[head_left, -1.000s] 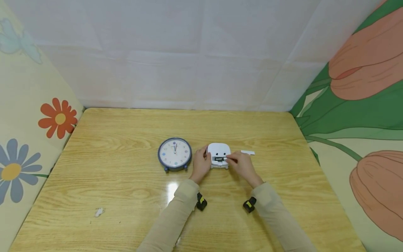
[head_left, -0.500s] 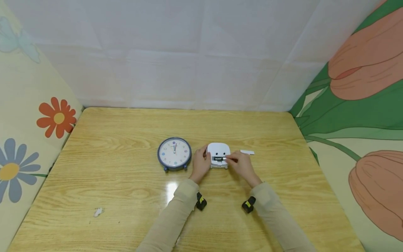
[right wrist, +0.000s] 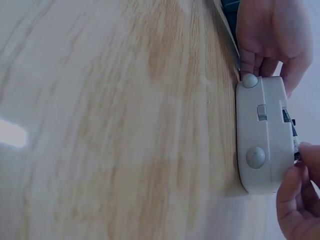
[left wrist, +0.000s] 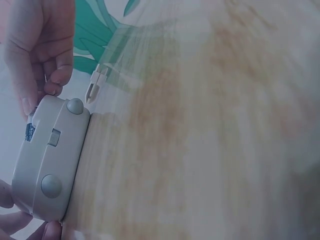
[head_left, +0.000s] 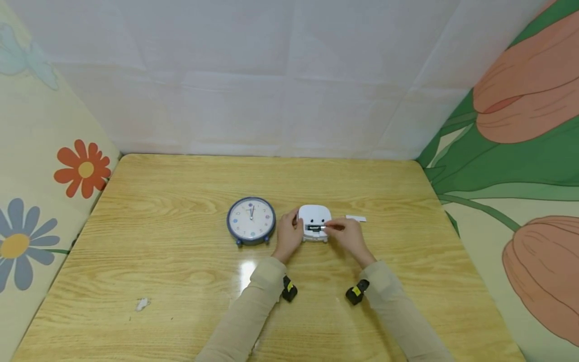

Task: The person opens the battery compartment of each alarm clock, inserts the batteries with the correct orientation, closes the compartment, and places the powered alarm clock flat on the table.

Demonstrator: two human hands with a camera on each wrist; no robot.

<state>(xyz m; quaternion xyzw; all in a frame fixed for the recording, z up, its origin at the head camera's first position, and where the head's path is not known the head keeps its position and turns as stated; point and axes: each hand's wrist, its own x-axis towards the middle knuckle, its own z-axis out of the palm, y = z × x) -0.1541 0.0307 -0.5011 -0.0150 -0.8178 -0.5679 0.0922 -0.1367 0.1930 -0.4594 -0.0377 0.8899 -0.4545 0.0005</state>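
Observation:
A small white alarm clock (head_left: 314, 212) lies face down on the table, its battery slot facing up below two black knobs. My left hand (head_left: 289, 234) grips its left side; those fingers (left wrist: 15, 222) also show at the casing's edge in the left wrist view. At the slot, my right hand (head_left: 348, 236) pinches one end of a dark battery (head_left: 313, 228) between thumb and finger. In the right wrist view the battery (right wrist: 295, 134) sits at the slot opening, partly above the casing; how deep its other end goes is hidden. Two round feet (right wrist: 255, 157) face the wrist cameras.
A blue-rimmed round clock (head_left: 251, 219) lies face up left of my left hand. Behind my right hand is a slim white battery cover (head_left: 356, 218). A small white scrap or mark (head_left: 142, 304) is at the table's left front. A pale cloth (head_left: 285, 100) hangs behind the table.
The battery's dark body has come to lie more along the slot than a second ago. My right hand has shifted very slightly; my left hand and the white clock stay in place.

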